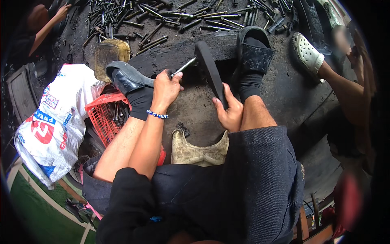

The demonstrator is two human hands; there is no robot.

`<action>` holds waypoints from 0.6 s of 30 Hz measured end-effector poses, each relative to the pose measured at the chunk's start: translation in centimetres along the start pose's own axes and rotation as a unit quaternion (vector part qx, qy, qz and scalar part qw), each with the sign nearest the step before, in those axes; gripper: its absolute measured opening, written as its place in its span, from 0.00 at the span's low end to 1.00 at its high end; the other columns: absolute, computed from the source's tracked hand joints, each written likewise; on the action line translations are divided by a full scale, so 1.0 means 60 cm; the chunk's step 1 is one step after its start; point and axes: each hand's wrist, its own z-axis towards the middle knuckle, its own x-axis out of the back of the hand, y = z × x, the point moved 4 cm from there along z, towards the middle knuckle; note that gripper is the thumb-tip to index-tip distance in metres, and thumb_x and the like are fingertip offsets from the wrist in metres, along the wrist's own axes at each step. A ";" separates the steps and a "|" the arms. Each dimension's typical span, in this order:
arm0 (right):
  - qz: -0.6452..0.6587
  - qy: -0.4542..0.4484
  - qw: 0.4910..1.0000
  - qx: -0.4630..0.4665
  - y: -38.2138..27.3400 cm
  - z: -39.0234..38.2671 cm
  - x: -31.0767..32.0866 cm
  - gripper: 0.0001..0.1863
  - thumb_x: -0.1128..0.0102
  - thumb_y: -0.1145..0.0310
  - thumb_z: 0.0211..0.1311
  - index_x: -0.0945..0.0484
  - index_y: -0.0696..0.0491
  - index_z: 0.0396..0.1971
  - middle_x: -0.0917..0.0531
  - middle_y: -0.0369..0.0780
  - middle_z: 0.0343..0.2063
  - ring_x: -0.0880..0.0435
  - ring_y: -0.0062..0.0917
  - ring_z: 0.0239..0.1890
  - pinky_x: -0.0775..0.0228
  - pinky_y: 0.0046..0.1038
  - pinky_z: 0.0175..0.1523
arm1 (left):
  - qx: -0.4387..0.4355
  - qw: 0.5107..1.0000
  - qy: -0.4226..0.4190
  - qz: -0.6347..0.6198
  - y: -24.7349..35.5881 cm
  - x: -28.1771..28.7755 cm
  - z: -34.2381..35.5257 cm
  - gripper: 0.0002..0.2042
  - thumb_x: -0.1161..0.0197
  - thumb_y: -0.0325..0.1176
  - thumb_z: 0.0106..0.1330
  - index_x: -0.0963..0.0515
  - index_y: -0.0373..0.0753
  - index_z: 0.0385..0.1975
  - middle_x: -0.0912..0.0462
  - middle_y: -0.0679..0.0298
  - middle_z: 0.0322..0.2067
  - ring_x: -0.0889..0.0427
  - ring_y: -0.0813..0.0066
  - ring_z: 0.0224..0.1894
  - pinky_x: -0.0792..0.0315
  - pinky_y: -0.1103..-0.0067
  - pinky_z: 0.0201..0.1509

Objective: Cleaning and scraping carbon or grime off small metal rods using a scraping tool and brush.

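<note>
My left hand [165, 90], with a beaded bracelet at the wrist, is closed around a bolt [185, 67] with a shiny metal shank. The shank slants up and to the right, its far end at the edge of a long, flat black bar [209, 67]. Whether the two touch I cannot tell. My right hand [230, 110] grips the lower end of that bar, which tilts up and to the left. Both hands are in the air between my feet, in front of a dark, grimy wooden beam [170, 57].
Many loose bolts [174, 15] litter the ground beyond the beam. A dirty yellow container [111, 55], a red crate [101, 118] holding bolts and a white printed sack [61, 105] stand left. A cut pale jug [199, 154] sits between my legs. A person's white clog [306, 55] is right; another person's hand [61, 14] shows upper left.
</note>
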 end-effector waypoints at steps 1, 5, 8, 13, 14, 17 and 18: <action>0.014 0.011 1.000 -0.019 0.002 0.004 -0.003 0.26 0.37 0.74 0.55 0.30 0.55 0.56 0.17 0.46 0.28 0.15 0.27 0.29 0.26 0.24 0.36 | 0.002 1.000 0.006 -0.023 -0.004 0.003 0.000 0.12 0.37 0.35 0.63 0.24 0.29 0.27 0.19 0.60 0.19 0.19 0.77 0.19 0.28 0.81 0.22; -0.023 0.009 1.000 -0.008 0.010 0.009 0.002 0.27 0.36 0.73 0.53 0.29 0.53 0.56 0.18 0.45 0.27 0.16 0.32 0.27 0.25 0.27 0.35 | 0.010 0.992 -0.063 -0.112 -0.018 -0.010 0.012 0.12 0.36 0.35 0.62 0.23 0.30 0.28 0.19 0.61 0.19 0.21 0.80 0.17 0.30 0.80 0.21; -0.122 -0.083 0.989 0.004 0.004 0.006 -0.008 0.27 0.35 0.70 0.52 0.28 0.52 0.55 0.20 0.45 0.24 0.18 0.40 0.25 0.27 0.35 0.32 | -0.017 0.977 -0.090 -0.195 -0.024 -0.001 0.017 0.12 0.34 0.34 0.60 0.22 0.30 0.28 0.20 0.63 0.19 0.23 0.82 0.16 0.31 0.81 0.20; -0.130 -0.038 0.991 0.009 -0.003 0.017 -0.013 0.28 0.36 0.67 0.52 0.30 0.47 0.56 0.21 0.44 0.22 0.19 0.42 0.25 0.28 0.39 0.32 | -0.037 0.991 -0.032 -0.128 -0.019 0.002 0.016 0.10 0.29 0.30 0.54 0.20 0.30 0.28 0.20 0.65 0.17 0.23 0.82 0.18 0.31 0.81 0.22; -0.164 -0.052 0.985 0.014 -0.013 0.005 -0.021 0.28 0.36 0.68 0.52 0.29 0.48 0.56 0.22 0.45 0.22 0.20 0.42 0.24 0.28 0.39 0.31 | -0.029 0.991 -0.014 -0.129 -0.024 0.007 0.016 0.10 0.28 0.29 0.52 0.20 0.30 0.27 0.20 0.64 0.17 0.22 0.82 0.18 0.30 0.81 0.24; -0.143 -0.042 0.989 0.017 0.010 0.014 -0.020 0.28 0.36 0.67 0.52 0.30 0.48 0.57 0.22 0.44 0.22 0.20 0.42 0.24 0.28 0.39 0.30 | -0.080 0.996 0.006 -0.024 -0.023 0.010 0.016 0.08 0.29 0.21 0.51 0.22 0.30 0.28 0.20 0.65 0.18 0.24 0.84 0.19 0.31 0.84 0.21; -0.139 0.006 0.990 -0.006 0.022 0.023 -0.007 0.29 0.36 0.66 0.52 0.30 0.47 0.57 0.22 0.44 0.23 0.19 0.42 0.24 0.27 0.39 0.30 | -0.082 0.996 0.003 -0.029 -0.018 0.002 0.014 0.08 0.29 0.21 0.51 0.22 0.30 0.28 0.20 0.65 0.18 0.24 0.84 0.19 0.31 0.84 0.21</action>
